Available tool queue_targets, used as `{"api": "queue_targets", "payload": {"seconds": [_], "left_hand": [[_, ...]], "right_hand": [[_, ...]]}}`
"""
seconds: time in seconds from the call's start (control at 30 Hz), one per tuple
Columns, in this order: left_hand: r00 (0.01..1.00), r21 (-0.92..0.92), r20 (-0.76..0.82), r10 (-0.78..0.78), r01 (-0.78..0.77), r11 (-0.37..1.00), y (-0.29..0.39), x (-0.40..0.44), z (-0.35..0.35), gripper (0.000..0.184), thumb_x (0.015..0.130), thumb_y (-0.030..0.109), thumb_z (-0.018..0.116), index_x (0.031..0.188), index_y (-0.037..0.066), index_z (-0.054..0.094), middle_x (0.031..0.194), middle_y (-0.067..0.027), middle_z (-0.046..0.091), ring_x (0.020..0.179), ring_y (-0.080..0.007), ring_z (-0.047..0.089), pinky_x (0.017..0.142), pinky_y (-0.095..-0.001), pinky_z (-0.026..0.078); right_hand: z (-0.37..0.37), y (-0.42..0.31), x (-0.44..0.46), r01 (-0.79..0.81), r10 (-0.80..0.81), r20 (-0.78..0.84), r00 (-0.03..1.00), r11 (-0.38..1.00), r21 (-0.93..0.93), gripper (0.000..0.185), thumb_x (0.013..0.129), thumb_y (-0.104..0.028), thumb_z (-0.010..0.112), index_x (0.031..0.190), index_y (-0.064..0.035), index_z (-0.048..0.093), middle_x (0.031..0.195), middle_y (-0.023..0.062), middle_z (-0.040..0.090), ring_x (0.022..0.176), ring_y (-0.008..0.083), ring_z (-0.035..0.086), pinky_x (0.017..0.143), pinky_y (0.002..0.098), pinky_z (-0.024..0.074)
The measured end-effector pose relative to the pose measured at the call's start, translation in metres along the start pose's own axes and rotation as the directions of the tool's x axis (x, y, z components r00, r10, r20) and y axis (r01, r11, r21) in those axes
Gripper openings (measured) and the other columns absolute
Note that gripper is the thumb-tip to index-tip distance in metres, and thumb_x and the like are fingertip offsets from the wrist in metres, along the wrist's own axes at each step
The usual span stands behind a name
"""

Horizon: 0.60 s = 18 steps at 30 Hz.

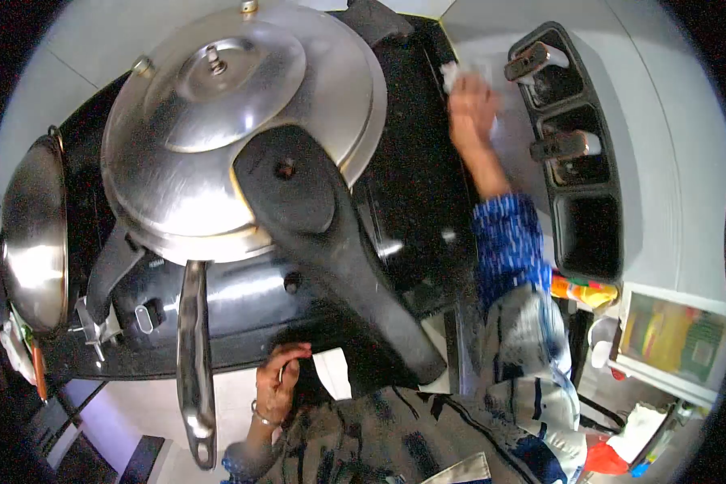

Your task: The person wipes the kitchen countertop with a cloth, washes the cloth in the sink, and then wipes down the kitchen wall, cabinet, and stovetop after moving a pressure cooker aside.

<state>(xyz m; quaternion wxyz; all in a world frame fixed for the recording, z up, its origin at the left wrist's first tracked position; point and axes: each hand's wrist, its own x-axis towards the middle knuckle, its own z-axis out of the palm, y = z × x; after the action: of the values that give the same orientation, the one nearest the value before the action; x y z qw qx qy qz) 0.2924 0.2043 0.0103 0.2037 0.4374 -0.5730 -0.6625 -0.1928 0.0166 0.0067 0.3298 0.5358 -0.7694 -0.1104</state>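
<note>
My right hand (473,111), smeared by motion, presses a crumpled white cloth (450,77) against the grey counter just right of the black stove. Only a whitish edge of the cloth shows past the fingers. Down by the stove's front edge is my left hand (276,389), wearing a ring and a bracelet. Its fingers are loosely bent and apart, with nothing visible in them. A large steel pressure cooker (169,185) with a long black handle (355,266) fills the middle of the stove (419,145).
A black compartment tray (586,230) holding two brown-and-white items stands right of my right hand. At the far left is a steel pan (36,234). A steel handle (195,363) juts past the stove's front. A white-framed bin (673,335) with packets sits lower right.
</note>
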Motion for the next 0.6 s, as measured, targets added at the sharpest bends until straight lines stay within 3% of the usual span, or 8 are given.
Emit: {"api": "queue_targets", "payload": {"seconds": [0.07,0.2,0.27,0.3,0.37,0.4,0.53,0.6], "left_hand": [[0.998,-0.101,-0.054,-0.02,0.015,0.995,-0.004,-0.003,0.002,0.021,0.09,0.014,0.046,0.101,0.001,0.058,0.104,-0.0137,0.06,0.089,-0.0206,0.058,0.073,-0.0281,0.046],[0.995,-0.119,-0.089,-0.041,0.03,0.992,0.004,0.001,0.01,0.022,0.091,0.018,0.048,0.099,0.001,0.06,0.104,-0.0137,0.06,0.092,-0.0209,0.057,0.079,-0.0302,0.044],[0.999,-0.064,-0.053,-0.012,0.009,0.998,0.018,0.005,0.014,0.022,0.09,0.016,0.048,0.098,0.0,0.061,0.103,-0.0143,0.061,0.094,-0.0217,0.057,0.081,-0.0309,0.044],[1.0,-0.028,-0.023,0.014,-0.015,1.0,0.027,0.009,0.015,0.021,0.09,0.014,0.048,0.097,-0.001,0.06,0.103,-0.0144,0.061,0.095,-0.0218,0.057,0.082,-0.0308,0.043],[0.999,0.013,0.024,0.047,-0.047,0.999,0.04,0.016,0.018,0.019,0.09,0.01,0.048,0.097,-0.002,0.06,0.103,-0.0142,0.061,0.094,-0.0217,0.058,0.082,-0.0299,0.044],[0.996,-0.004,0.045,0.071,-0.071,0.997,0.042,0.018,0.019,0.018,0.09,0.008,0.047,0.097,-0.002,0.06,0.103,-0.014,0.061,0.093,-0.0216,0.058,0.081,-0.0295,0.044],[0.985,-0.035,0.135,0.11,-0.106,0.994,0.049,0.017,0.02,0.018,0.089,0.006,0.047,0.098,-0.002,0.06,0.103,-0.0136,0.062,0.091,-0.0218,0.059,0.079,-0.0293,0.045],[0.967,-0.001,0.179,0.179,-0.182,0.983,0.049,0.022,0.023,0.017,0.089,0.007,0.048,0.098,-0.001,0.06,0.103,-0.0137,0.061,0.093,-0.022,0.058,0.081,-0.03,0.044]], "right_hand": [[0.031,-0.015,0.07,-0.098,0.106,-0.096,0.99,0.992,0.084,0.04,0.072,-0.002,0.061,0.111,-0.0041,0.051,0.106,0.0112,0.05,0.097,0.0272,0.05,0.076,0.0421,0.041],[0.029,-0.019,0.08,-0.056,0.063,-0.085,0.994,0.995,0.077,0.04,0.072,-0.004,0.062,0.111,-0.003,0.053,0.109,0.0128,0.051,0.096,0.027,0.05,0.077,0.0444,0.042],[0.009,-0.01,0.04,-0.001,-0.003,0.186,0.983,1.0,0.023,0.046,0.072,-0.007,0.062,0.116,-0.0032,0.05,0.117,0.0137,0.049,0.102,0.0273,0.05,0.079,0.0454,0.0429],[-0.007,-0.001,0.003,0.089,-0.081,0.064,0.995,0.987,-0.132,0.048,0.073,-0.01,0.061,0.119,-0.0042,0.049,0.123,0.0127,0.047,0.108,0.0271,0.047,0.08,0.0447,0.0439],[-0.03,0.016,-0.081,0.066,-0.063,0.042,0.997,0.995,-0.069,0.049,0.072,-0.009,0.061,0.12,-0.006,0.05,0.128,0.0123,0.044,0.111,0.0275,0.046,0.08,0.0437,0.044],[-0.06,0.026,-0.131,0.133,-0.122,0.077,0.99,0.978,-0.157,0.049,0.073,-0.01,0.058,0.122,-0.0082,0.05,0.13,0.0112,0.042,0.108,0.028,0.047,0.081,0.0422,0.0428],[-0.129,0.056,-0.237,0.078,-0.04,0.342,0.939,0.992,-0.096,0.044,0.076,-0.012,0.05,0.119,-0.0055,0.051,0.125,0.0108,0.044,0.095,0.0253,0.049,0.077,0.0406,0.0415],[-0.124,0.052,-0.233,0.023,0.024,0.299,0.954,0.988,-0.155,0.046,0.075,-0.011,0.051,0.12,-0.0032,0.05,0.121,0.011,0.046,0.096,0.0257,0.049,0.077,0.0403,0.0419]]}}
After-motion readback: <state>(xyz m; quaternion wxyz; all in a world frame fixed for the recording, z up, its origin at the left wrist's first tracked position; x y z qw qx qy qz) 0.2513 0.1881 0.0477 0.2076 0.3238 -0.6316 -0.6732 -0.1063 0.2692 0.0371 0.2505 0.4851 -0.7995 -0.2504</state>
